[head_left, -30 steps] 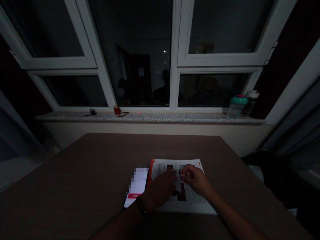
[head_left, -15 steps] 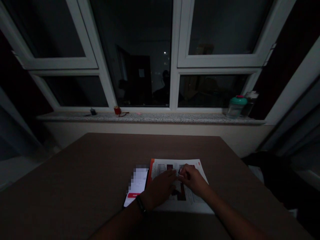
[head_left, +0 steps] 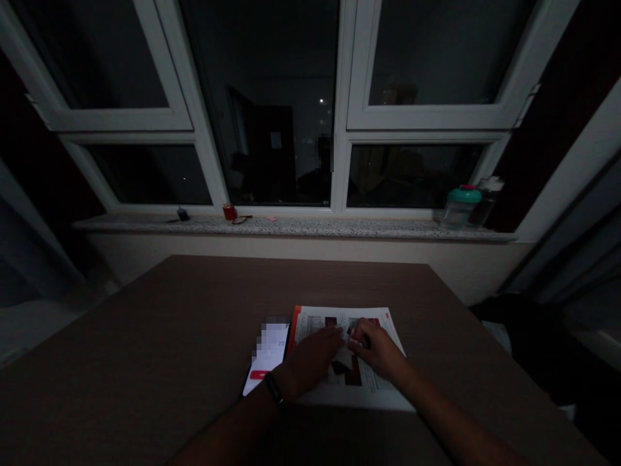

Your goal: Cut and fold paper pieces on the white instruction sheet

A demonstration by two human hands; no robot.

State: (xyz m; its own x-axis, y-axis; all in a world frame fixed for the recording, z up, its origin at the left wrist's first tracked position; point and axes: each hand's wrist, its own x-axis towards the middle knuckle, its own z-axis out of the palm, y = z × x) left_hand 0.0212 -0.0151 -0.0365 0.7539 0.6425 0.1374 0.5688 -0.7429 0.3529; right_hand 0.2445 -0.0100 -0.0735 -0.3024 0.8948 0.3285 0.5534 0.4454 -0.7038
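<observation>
A printed sheet with red and dark patches (head_left: 315, 318) lies on the brown table (head_left: 145, 336), with an orange-edged sheet or cover along its left side. My left hand (head_left: 308, 362) rests on the sheet's lower left, fingers together and pointing right, and a black wristband (head_left: 274, 390) circles that wrist. My right hand (head_left: 376, 349) lies on the sheet, its fingertips bunched close to my left fingertips. Whether they pinch the paper is hidden. A lit phone (head_left: 266, 353) lies just left of the sheet, touching my left hand's edge.
A speckled stone windowsill (head_left: 291, 226) runs beyond the table's far edge. On it stand a teal-lidded plastic bottle (head_left: 460, 208), a small red cylinder (head_left: 229, 211) and a small dark object (head_left: 182, 214). A dark cloth (head_left: 504, 330) lies to the table's right.
My hands have stayed on the sheet, and my left fingertips have shifted slightly toward my right hand. The whole view has moved a little.
</observation>
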